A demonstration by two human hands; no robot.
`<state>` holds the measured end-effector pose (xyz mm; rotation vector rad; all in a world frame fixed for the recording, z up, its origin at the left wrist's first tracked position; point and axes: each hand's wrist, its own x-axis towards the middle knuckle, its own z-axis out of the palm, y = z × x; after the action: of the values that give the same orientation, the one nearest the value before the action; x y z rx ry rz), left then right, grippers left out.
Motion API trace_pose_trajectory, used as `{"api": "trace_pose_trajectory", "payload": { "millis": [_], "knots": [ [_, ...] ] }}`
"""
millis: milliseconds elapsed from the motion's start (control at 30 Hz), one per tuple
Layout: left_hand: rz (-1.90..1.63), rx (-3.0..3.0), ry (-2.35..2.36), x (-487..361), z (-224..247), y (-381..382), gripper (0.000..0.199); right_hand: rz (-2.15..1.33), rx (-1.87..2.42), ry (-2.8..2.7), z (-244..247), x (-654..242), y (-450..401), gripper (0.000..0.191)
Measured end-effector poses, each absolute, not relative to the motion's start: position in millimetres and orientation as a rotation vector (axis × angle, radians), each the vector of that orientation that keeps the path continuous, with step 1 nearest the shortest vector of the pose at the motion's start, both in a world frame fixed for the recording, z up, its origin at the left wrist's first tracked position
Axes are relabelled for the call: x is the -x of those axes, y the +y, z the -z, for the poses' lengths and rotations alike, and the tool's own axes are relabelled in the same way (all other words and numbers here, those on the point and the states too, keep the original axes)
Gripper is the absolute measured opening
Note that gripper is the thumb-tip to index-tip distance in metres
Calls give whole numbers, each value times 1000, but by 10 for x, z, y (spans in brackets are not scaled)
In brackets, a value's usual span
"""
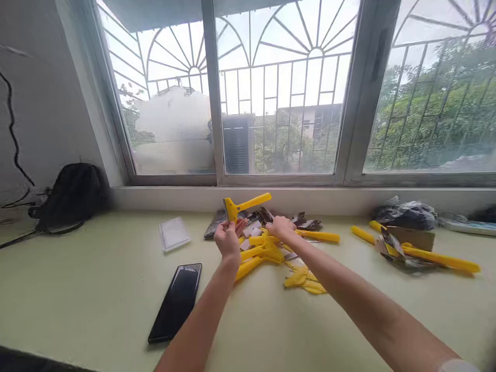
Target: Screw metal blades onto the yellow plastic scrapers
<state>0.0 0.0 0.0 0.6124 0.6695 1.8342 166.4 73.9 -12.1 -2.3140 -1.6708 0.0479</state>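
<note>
My left hand (228, 238) is closed on a yellow scraper (231, 211), held up by its head with the handle pointing right. My right hand (281, 228) reaches into the pile, its fingers bunched together and bent down among dark printed cards (267, 215); whatever they grip is hidden. Below both hands lie several yellow scrapers (267, 250), heaped with handles to the left. One yellow handle (321, 236) sticks out to the right under my right forearm. Loose yellow scraper parts (300, 277) lie nearer to me, partly covered by that forearm.
A black phone (176, 302) and a clear flat packet (174, 234) lie left on the pale green table (96, 289). Right, more yellow handles (442, 257) rest with packaging. A black bag (75, 194) stands far left, a dark plastic bundle (405, 213) at the back right. A window borders the table.
</note>
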Motion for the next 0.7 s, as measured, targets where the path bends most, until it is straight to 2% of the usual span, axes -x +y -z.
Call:
{"api": "trace_pose_trajectory", "payload": {
  "millis": [167, 467, 567, 700],
  "knots": [
    [-1813, -671, 675, -80, -11, -60, 11, 128, 2263, -1776, 179, -1899, 628, 27],
    [-1644, -733, 728, -240, 77, -252, 11, 395, 2216, -1669, 200, -3053, 4, 26],
    [-1489, -714, 730, -450, 160, -413, 13, 495, 2074, -1664, 340, -3400, -382, 23],
    [-1356, -711, 750, -699, 276, -643, 14, 699, 1659, -1775, 630, -3722, -836, 14]
  ]
}}
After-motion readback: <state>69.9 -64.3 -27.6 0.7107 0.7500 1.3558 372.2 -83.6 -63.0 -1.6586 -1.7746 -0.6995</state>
